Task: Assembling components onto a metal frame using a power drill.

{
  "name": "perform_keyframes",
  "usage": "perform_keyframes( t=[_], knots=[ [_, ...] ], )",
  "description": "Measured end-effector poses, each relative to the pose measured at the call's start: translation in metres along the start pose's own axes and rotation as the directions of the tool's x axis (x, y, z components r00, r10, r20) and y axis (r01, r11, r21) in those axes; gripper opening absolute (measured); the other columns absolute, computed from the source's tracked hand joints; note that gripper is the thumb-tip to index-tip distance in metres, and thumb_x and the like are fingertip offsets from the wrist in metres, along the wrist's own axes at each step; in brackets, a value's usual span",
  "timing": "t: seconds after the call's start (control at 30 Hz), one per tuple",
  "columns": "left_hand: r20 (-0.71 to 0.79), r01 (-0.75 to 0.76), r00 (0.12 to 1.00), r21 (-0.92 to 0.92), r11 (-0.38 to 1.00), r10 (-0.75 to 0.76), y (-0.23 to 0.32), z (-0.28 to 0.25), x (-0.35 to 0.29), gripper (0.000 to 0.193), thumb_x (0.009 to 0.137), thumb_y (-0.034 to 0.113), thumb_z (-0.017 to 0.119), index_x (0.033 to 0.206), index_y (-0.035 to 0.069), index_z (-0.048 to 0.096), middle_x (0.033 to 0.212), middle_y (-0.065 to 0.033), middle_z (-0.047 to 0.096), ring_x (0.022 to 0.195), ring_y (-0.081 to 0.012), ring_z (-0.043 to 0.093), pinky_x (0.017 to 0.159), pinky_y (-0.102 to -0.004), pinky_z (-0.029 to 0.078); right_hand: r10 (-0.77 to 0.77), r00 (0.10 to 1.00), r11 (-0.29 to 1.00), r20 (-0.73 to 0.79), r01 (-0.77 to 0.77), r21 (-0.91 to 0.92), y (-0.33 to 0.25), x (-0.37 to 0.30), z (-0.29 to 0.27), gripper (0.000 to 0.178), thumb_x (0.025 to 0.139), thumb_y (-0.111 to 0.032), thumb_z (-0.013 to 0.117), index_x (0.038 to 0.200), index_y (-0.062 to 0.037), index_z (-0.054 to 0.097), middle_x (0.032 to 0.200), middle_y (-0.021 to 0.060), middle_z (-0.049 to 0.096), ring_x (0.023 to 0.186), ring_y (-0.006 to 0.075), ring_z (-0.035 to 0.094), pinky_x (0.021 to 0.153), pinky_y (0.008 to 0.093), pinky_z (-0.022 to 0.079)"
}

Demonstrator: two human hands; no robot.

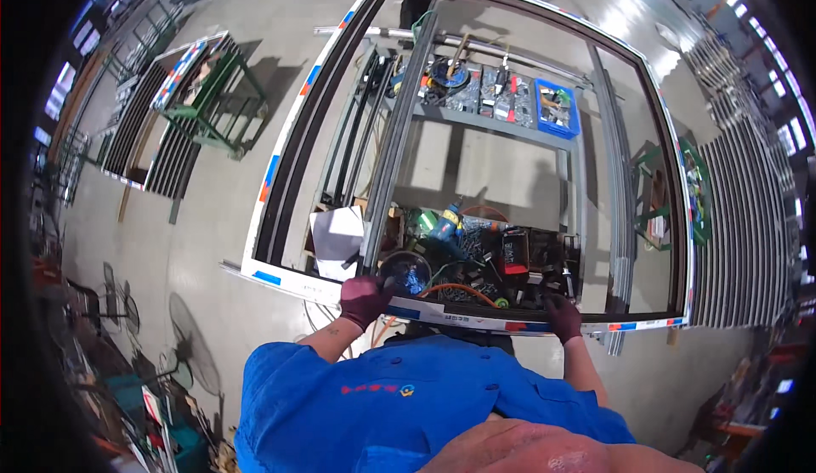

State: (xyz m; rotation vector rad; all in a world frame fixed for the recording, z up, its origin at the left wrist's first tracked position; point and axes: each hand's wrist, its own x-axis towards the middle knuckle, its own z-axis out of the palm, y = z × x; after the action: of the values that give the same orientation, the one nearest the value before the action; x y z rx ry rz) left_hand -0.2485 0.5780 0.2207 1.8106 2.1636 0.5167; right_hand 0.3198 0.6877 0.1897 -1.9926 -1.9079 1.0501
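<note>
A large rectangular window frame [463, 320], dark inside with white film and blue and red patches along its outer edge, lies over a metal workbench. My left hand [365, 298], in a dark red and black work glove, is closed over the near rail, left of the middle. Farther right on that rail, my right hand [563, 317], gloved alike, has its fingers hooked over the inner edge. Both thumbs are hard to make out. Two dark grey metal bars [398, 150] [614, 175] run from near to far within the frame's outline.
Through the frame show a blue bin [557, 109] of small parts, a cordless drill [446, 220], a black round bowl [405, 272] and an orange hose [463, 287]. A green cart [204, 103] stands left, a standing fan [191, 345] lower left, stacked profiles [731, 226] right.
</note>
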Motion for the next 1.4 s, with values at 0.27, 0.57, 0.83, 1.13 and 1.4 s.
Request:
perform_keyframes(
  t=[0.27, 0.57, 0.83, 1.13, 1.4],
  knots=[
    [0.042, 0.02, 0.999, 0.031, 0.999, -0.021, -0.001, 0.009, -0.006, 0.047, 0.099, 0.056, 0.067, 0.08, 0.014, 0.077, 0.077, -0.0169, 0.075, 0.074, -0.0403, 0.075, 0.067, -0.0547, 0.058, 0.115, 0.982, 0.955, -0.15, -0.15, -0.254, -0.036, -0.009, 0.0, 0.043, 0.102, -0.056, 0.065, 0.125, -0.0231, 0.082, 0.121, 0.0137, 0.081, 0.111, 0.0377, 0.077, 0.095, 0.0493, 0.06],
    [-0.063, -0.031, 0.997, 0.053, 0.998, 0.034, -0.005, 0.014, -0.009, 0.045, 0.098, 0.051, 0.067, 0.077, 0.013, 0.077, 0.077, -0.0171, 0.075, 0.071, -0.0416, 0.074, 0.064, -0.0546, 0.056, 0.213, 0.969, 0.922, -0.126, -0.242, -0.303, -0.052, -0.008, -0.006, 0.049, 0.098, -0.058, 0.071, 0.131, -0.0231, 0.081, 0.127, 0.0135, 0.08, 0.119, 0.0368, 0.076, 0.102, 0.0498, 0.059],
    [-0.022, -0.024, 0.999, -0.034, 0.999, 0.023, 0.003, -0.002, -0.006, 0.05, 0.102, 0.053, 0.064, 0.075, 0.013, 0.078, 0.076, -0.018, 0.074, 0.072, -0.0425, 0.073, 0.068, -0.0565, 0.056, 0.253, 0.955, 0.915, -0.154, -0.288, -0.284, -0.054, -0.005, -0.004, 0.051, 0.098, -0.058, 0.07, 0.125, -0.0172, 0.083, 0.123, 0.0165, 0.081, 0.115, 0.0387, 0.077, 0.099, 0.0501, 0.06],
    [-0.003, -0.013, 1.0, -0.064, 0.998, 0.013, 0.003, -0.003, -0.006, 0.044, 0.101, 0.049, 0.066, 0.081, 0.011, 0.078, 0.083, -0.0175, 0.076, 0.079, -0.0427, 0.074, 0.071, -0.0567, 0.057, 0.179, 0.958, 0.937, -0.223, -0.235, -0.258, -0.037, -0.003, 0.003, 0.048, 0.102, -0.058, 0.065, 0.119, -0.0184, 0.084, 0.121, 0.0173, 0.081, 0.114, 0.041, 0.076, 0.095, 0.0514, 0.06],
    [0.126, 0.053, 0.991, -0.017, 0.998, -0.051, 0.006, -0.013, -0.007, 0.046, 0.102, 0.049, 0.06, 0.081, 0.013, 0.079, 0.088, -0.0195, 0.078, 0.085, -0.043, 0.075, 0.077, -0.0587, 0.056, 0.113, 0.968, 0.943, -0.223, -0.175, -0.283, -0.008, 0.01, 0.016, 0.046, 0.104, -0.055, 0.063, 0.114, -0.0157, 0.085, 0.109, 0.0167, 0.082, 0.106, 0.0407, 0.078, 0.09, 0.0522, 0.059]
  ],
)
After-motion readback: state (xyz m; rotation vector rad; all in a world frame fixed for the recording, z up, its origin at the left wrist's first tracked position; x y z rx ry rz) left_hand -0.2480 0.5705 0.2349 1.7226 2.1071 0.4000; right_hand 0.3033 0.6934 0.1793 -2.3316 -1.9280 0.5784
